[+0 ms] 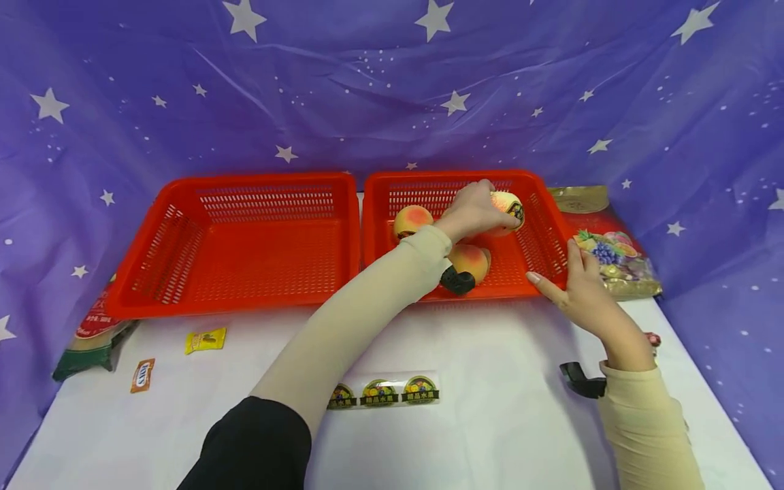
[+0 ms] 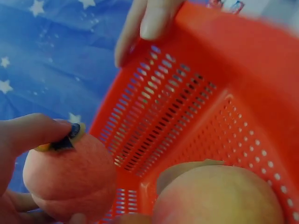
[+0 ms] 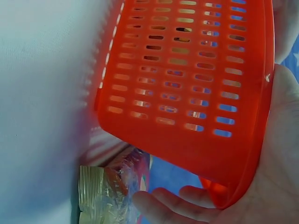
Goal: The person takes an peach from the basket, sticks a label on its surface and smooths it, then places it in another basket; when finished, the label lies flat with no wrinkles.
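Observation:
My left hand [image 1: 474, 212] reaches into the right red basket [image 1: 554, 228] and grips a yellow-pink peach [image 1: 507, 204]. A dark sticker [image 2: 70, 137] is on that peach, with the thumb resting against it in the left wrist view. Two other peaches show in the basket, a left one [image 1: 413, 221] and a front one [image 1: 470, 262]; more may be hidden behind the left hand and arm. At the basket's front right corner, my right hand [image 1: 582, 292] rests on the rim, its thumb along the front and its fingers extended over the side.
A second red basket [image 1: 275, 303] stands to the left. A strip of fruit labels [image 1: 386, 391] lies in front. Yellow [image 1: 205, 340] and orange [image 1: 143, 376] wrapped sweets lie at left. Fruit-printed packaging [image 1: 603, 252] sits behind the right hand; another bag [image 1: 92, 337] is at far left.

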Tool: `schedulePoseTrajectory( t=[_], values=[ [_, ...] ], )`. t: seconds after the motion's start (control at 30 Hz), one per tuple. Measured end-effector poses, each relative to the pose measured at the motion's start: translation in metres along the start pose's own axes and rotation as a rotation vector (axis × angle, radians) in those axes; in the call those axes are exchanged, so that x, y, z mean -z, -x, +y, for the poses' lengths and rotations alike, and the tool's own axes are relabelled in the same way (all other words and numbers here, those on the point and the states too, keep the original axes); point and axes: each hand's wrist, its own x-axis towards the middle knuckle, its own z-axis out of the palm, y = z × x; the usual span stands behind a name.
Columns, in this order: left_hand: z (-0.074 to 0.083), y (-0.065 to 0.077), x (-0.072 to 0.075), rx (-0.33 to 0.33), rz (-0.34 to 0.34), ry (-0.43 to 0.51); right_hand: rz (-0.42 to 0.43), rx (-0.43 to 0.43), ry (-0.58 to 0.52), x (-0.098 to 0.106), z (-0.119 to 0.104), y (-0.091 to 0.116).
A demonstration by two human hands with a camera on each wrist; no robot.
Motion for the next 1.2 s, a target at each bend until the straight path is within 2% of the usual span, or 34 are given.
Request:
schedulePoseTrajectory(
  t=[0.07, 0.17, 0.3, 0.4, 0.53, 0.73, 1.07, 1.2],
  values=[
    [0.001, -0.007, -0.005, -0.029, -0.007, -0.031, 0.008, -0.001, -0.005, -0.001, -0.003, 0.002],
    [0.000, -0.016, -0.013, -0.063, -0.034, -0.132, 0.014, -0.007, -0.017, -0.002, -0.006, 0.004],
    [-0.001, -0.023, -0.022, -0.072, -0.067, -0.310, 0.031, -0.016, -0.037, -0.003, -0.009, 0.007],
    [0.000, -0.025, -0.025, -0.097, -0.040, -0.431, 0.063, -0.005, -0.053, -0.004, -0.010, 0.009],
    [-0.004, -0.028, -0.022, -0.117, -0.023, -0.521, 0.088, 0.030, -0.062, -0.006, -0.014, 0.008],
    [-0.013, -0.032, -0.022, -0.110, -0.102, -0.543, 0.078, 0.038, -0.025, -0.007, -0.019, 0.009],
    [-0.021, -0.032, -0.020, -0.111, -0.113, -0.537, 0.085, 0.066, -0.022, -0.009, -0.023, 0.010],
    [-0.028, -0.028, -0.011, -0.117, -0.110, -0.622, 0.092, 0.105, -0.043, -0.011, -0.026, 0.001]
  ],
)
